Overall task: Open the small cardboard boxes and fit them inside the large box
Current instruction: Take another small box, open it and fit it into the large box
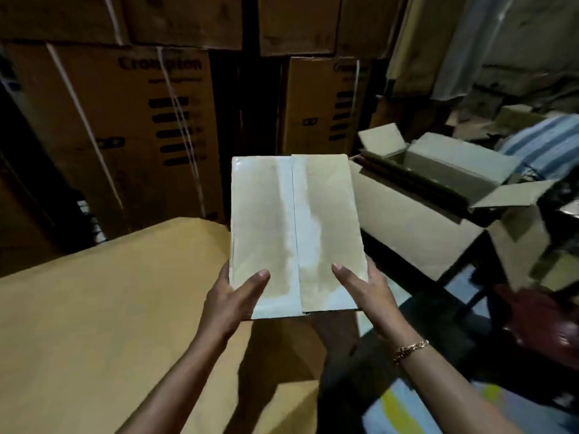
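Both hands, the left hand (233, 292) and the right hand (365, 285), grip the flat small box (294, 233) by its near corners, held up in the air. The big open box (416, 195) sits off to the right. The small box could slip, since only the thumbs press on top

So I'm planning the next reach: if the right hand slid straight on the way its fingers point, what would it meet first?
Nothing new: the right hand already grips the small box, so it would probably just slide along that box's taped face.
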Available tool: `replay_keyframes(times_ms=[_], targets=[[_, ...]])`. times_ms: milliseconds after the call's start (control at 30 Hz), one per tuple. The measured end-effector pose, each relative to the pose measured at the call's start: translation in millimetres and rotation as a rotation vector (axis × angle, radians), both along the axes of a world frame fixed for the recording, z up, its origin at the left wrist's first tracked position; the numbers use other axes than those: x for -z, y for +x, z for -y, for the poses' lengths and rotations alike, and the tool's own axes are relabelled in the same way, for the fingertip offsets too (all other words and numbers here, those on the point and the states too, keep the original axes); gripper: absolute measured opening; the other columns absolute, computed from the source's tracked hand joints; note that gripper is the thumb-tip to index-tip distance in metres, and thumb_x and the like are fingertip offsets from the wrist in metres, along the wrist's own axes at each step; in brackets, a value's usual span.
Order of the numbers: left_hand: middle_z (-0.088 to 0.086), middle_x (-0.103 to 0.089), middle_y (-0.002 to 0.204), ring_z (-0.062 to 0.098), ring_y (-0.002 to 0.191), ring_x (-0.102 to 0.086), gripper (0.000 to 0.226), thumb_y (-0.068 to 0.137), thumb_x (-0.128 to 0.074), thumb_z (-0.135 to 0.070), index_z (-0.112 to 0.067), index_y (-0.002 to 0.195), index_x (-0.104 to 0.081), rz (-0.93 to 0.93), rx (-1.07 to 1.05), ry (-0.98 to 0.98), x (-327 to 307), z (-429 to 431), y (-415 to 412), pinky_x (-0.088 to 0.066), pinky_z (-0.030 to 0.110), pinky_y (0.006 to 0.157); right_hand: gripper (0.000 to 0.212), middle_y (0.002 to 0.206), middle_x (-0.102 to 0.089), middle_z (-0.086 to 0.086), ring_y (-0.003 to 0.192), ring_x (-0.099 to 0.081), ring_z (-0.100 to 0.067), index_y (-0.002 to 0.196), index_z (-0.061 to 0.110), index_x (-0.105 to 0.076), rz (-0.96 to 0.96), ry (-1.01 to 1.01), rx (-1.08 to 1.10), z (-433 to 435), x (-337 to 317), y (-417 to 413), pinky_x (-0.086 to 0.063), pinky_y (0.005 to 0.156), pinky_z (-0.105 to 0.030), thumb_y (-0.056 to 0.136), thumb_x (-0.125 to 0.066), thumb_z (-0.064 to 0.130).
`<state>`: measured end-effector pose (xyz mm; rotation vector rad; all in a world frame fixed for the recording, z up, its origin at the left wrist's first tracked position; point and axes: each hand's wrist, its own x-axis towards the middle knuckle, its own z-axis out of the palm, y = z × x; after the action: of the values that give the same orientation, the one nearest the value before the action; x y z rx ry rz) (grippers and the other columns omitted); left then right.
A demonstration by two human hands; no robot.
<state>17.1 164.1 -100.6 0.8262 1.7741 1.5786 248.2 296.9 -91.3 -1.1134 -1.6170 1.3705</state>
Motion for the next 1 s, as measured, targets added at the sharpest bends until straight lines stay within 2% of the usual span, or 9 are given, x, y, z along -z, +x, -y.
replay_keyframes(times_ms=[133, 300, 433, 500, 600, 667, 733, 800, 1000], targets=[[-0.016, -0.073, 0.112, 0.007, 0.099, -0.071, 0.067, 0.065, -0.077, -0.07, -0.047, 0.125, -0.058, -0.025, 0.105, 0.068, -18.8, -85.6, 78.7, -0.062, 0.037, 0.08, 0.05, 0.11, -0.076, 0.015, 0.1, -0.073, -0.005, 0.121, 0.039, -0.064, -0.012, 0.06, 0.11, -61.0, -22.6, 87.8, -0.059, 0.085, -0.031, 0.077, -0.078, 0.06], [-0.017, -0.075, 0.108, 0.004, 0.098, -0.072, 0.065, 0.067, -0.078, -0.066, -0.042, 0.125, -0.062, -0.035, 0.181, 0.148, -50.2, -180.6, 162.9, -0.058, 0.033, 0.083, 0.057, 0.103, -0.073, 0.03, 0.092, -0.07, 0.006, 0.116, 0.044, -0.062, 0.004, 0.19, 0.241, -131.9, -67.5, 180.4, -0.055, 0.068, -0.012, 0.068, -0.076, 0.071], [-0.018, -0.075, 0.109, 0.003, 0.099, -0.071, 0.064, 0.068, -0.078, -0.062, -0.04, 0.126, -0.062, -0.039, 0.229, 0.257, -84.5, -247.2, 208.8, -0.056, 0.025, 0.078, 0.062, 0.109, -0.075, 0.02, 0.099, -0.073, -0.007, 0.117, 0.048, -0.063, 0.002, 0.282, 0.289, -191.1, -104.5, 231.7, -0.061, 0.088, -0.041, 0.065, -0.077, 0.079], [-0.019, -0.074, 0.11, 0.002, 0.1, -0.071, 0.068, 0.066, -0.079, -0.064, -0.039, 0.127, -0.061, -0.04, 0.24, 0.304, -100.9, -281.7, 225.0, -0.055, 0.022, 0.08, 0.062, 0.112, -0.075, 0.017, 0.101, -0.073, -0.009, 0.118, 0.05, -0.061, -0.005, 0.331, 0.299, -223.5, -122.4, 251.7, -0.06, 0.091, -0.046, 0.065, -0.077, 0.08], [-0.012, -0.073, 0.116, 0.012, 0.109, -0.069, 0.069, 0.066, -0.08, -0.067, -0.041, 0.126, -0.06, -0.035, 0.262, 0.359, -119.1, -338.0, 243.3, -0.055, 0.042, 0.097, 0.071, 0.118, -0.074, 0.009, 0.105, -0.072, -0.013, 0.125, 0.044, -0.061, -0.014, 0.391, 0.316, -274.7, -149.0, 272.8, -0.059, 0.092, -0.045, 0.065, -0.078, 0.078], [-0.009, -0.072, 0.121, 0.017, 0.114, -0.068, 0.072, 0.066, -0.081, -0.067, -0.039, 0.129, -0.058, -0.033, 0.277, 0.4, -127.3, -377.2, 253.9, -0.053, 0.05, 0.101, 0.065, 0.114, -0.076, 0.011, 0.102, -0.073, -0.009, 0.122, 0.042, -0.064, -0.045, 0.432, 0.305, -309.2, -163.0, 283.0, -0.06, 0.086, -0.031, 0.067, -0.08, 0.072], [-0.009, -0.071, 0.124, 0.016, 0.116, -0.066, 0.076, 0.068, -0.08, -0.067, -0.038, 0.133, -0.056, -0.049, 0.286, 0.42, -133.6, -416.9, 263.8, -0.052, 0.05, 0.102, 0.058, 0.113, -0.076, 0.014, 0.103, -0.073, -0.006, 0.12, 0.041, -0.065, -0.064, 0.44, 0.293, -345.9, -173.4, 291.8, -0.057, 0.085, -0.022, 0.07, -0.083, 0.066], [-0.011, -0.069, 0.126, 0.014, 0.118, -0.065, 0.083, 0.066, -0.079, -0.07, -0.036, 0.137, -0.052, -0.05, 0.268, 0.396, -140.4, -453.0, 272.4, -0.051, 0.048, 0.103, 0.06, 0.117, -0.075, 0.01, 0.11, -0.071, -0.01, 0.122, 0.04, -0.064, -0.085, 0.407, 0.27, -382.5, -182.5, 299.8, -0.056, 0.093, -0.028, 0.07, -0.086, 0.061], [-0.009, -0.069, 0.128, 0.013, 0.119, -0.064, 0.081, 0.067, -0.076, -0.069, -0.034, 0.136, -0.053, -0.052, 0.266, 0.343, -148.7, -540.9, 291.6, -0.049, 0.048, 0.106, 0.062, 0.112, -0.074, 0.02, 0.103, -0.071, -0.003, 0.12, 0.048, -0.061, -0.003, 0.407, 0.213, -479.0, -193.4, 320.1, -0.056, 0.092, -0.032, 0.066, -0.08, 0.073]])
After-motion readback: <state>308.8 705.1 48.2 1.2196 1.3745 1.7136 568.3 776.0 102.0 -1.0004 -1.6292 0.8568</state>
